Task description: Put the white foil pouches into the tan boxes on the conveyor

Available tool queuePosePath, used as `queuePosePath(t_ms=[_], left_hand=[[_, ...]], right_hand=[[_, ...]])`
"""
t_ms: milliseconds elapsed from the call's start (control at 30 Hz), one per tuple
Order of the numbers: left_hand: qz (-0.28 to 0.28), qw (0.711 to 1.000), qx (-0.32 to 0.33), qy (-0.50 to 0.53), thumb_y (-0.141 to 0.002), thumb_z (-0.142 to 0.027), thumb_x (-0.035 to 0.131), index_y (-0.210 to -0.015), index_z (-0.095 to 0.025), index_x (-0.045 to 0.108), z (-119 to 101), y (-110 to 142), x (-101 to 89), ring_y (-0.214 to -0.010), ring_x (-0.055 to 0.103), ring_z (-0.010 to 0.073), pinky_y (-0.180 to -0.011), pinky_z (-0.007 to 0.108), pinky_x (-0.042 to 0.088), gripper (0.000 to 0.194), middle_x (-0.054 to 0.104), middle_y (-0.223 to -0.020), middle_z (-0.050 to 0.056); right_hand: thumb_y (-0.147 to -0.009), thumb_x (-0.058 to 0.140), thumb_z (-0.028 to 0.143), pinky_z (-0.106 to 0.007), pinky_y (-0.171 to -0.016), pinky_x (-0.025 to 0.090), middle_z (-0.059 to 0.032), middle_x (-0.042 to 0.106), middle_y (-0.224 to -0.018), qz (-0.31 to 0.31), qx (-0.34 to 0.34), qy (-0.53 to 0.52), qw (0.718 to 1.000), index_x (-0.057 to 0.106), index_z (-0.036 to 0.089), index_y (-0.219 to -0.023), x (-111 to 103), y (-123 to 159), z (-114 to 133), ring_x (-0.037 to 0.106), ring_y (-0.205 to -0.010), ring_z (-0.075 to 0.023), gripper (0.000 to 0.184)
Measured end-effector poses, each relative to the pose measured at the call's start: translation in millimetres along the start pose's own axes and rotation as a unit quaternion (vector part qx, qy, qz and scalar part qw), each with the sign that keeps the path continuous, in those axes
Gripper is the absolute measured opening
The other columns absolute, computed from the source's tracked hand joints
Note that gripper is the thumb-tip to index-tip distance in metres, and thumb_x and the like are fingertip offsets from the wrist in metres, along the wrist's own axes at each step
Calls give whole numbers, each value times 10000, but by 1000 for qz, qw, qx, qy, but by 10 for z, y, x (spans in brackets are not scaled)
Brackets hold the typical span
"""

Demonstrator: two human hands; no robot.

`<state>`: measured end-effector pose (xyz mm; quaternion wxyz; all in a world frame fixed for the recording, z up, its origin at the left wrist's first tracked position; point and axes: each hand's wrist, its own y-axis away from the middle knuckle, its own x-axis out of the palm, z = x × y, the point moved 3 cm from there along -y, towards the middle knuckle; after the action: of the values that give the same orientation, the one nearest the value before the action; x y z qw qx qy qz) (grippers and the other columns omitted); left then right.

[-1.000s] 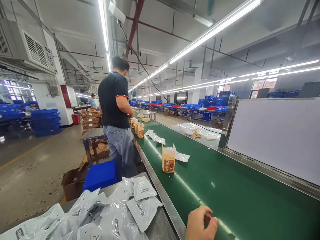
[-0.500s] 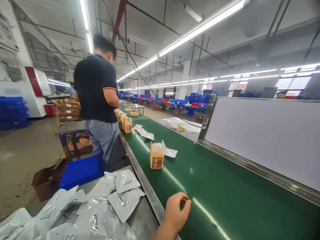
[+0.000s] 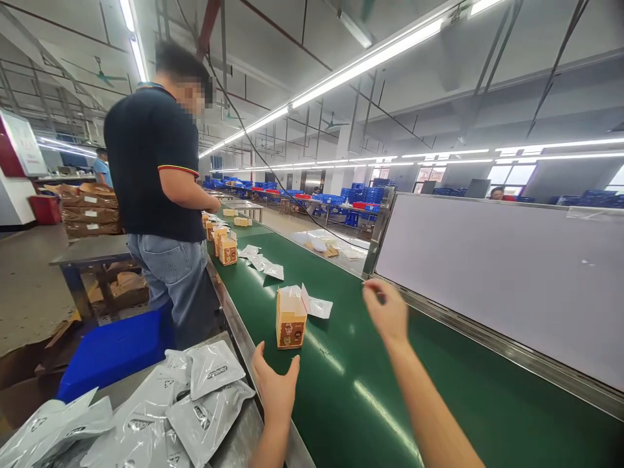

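Note:
An open carton (image 3: 291,320), orange and brown with raised flaps, stands upright on the green conveyor belt (image 3: 361,416). Something pale shows inside its top. My left hand (image 3: 277,387) is just in front of the carton, thumb and fingers spread, holding nothing and not touching it. To the right of the carton, my right hand (image 3: 389,312) hangs over the belt with loosely curled fingers and no object visible in it. Behind the carton's right side lies a silver pouch (image 3: 320,307), and more silver pouches (image 3: 260,261) lie farther up the belt.
Silver pouches (image 3: 205,409) are heaped on a metal table at the lower left. A co-worker (image 3: 156,162) stands at the belt's left side, near more cartons (image 3: 227,248). A blue stool (image 3: 112,351) is behind the pouch heap. A white panel (image 3: 497,279) borders the belt's right.
My right hand has come into view over the belt. My left hand has shifted left towards the carton and spread its fingers. The whole view has shifted a little.

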<state>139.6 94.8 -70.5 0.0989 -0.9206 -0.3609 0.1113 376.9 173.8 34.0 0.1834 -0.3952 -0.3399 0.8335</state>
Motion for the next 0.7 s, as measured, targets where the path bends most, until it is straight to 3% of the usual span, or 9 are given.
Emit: queuePosePath(t_ms=[100,200,267,367,467,533,600,700], left_hand=[[45,999,-30,-3,-597,-362,745,-1356,-156,262,4,-228,127,-1350,303,345,-1109,519,286,922,331,-1411,187],[98,995,-1,21,-552,-284,769,-1413,-208,194,-30,-422,268,-1398,225,323,-1146,505,216,1039,252,-1485,148],[134,989,-5,54,-543,-227,741,-1427,-227,191,-38,-488,374,-1396,242,316,-1139,478,241,1041,248,-1494,128],[203,966,-58,147,-524,-181,688,-1440,-250,140,-17,-478,569,-1234,484,299,-1003,411,431,1069,296,-1463,135],[261,940,-84,204,-522,-182,650,-1414,-229,175,5,-380,733,-986,623,234,-851,352,514,1011,444,-1342,132],[265,945,-70,177,-527,-199,647,-1345,-189,308,23,-282,752,-1023,603,247,-902,369,491,886,516,-1251,117],[248,959,-41,130,-535,-224,650,-1269,-163,399,35,-149,674,-1127,546,278,-999,406,428,778,533,-1215,112],[236,967,-10,99,-554,-248,651,-1244,-170,415,11,120,423,-1169,512,289,-1046,435,383,734,537,-1188,101]], right_hand=[[-877,607,376,-542,-990,396,-100,466,-1337,138,98,30,985,535,205,-1238,621,-84,-227,441,-1222,-290,406],[-831,650,442,-634,-1015,319,-123,347,-1444,235,177,46,955,434,234,-1355,1155,-102,-469,310,-1318,-364,603],[-844,629,457,-645,-1022,298,-117,393,-1415,274,200,43,940,446,225,-1346,1368,-93,-606,328,-1311,-357,582],[-836,655,383,-603,-1043,292,-92,509,-1306,283,186,24,941,550,193,-1228,1490,-1,-706,401,-1264,-309,448],[-836,652,293,-489,-985,398,-76,588,-1173,236,157,-8,959,577,162,-1153,1432,178,-691,515,-1134,-244,352],[-824,636,239,-417,-912,454,-57,622,-1077,193,148,-32,969,592,151,-1088,1284,296,-671,569,-1021,-205,281],[-779,613,201,-380,-878,467,-50,630,-1010,138,158,-48,977,613,147,-1001,1009,387,-675,586,-956,-191,228],[-714,567,249,-380,-855,469,-88,603,-998,28,206,-49,977,632,147,-939,333,515,-656,576,-965,-234,255]])
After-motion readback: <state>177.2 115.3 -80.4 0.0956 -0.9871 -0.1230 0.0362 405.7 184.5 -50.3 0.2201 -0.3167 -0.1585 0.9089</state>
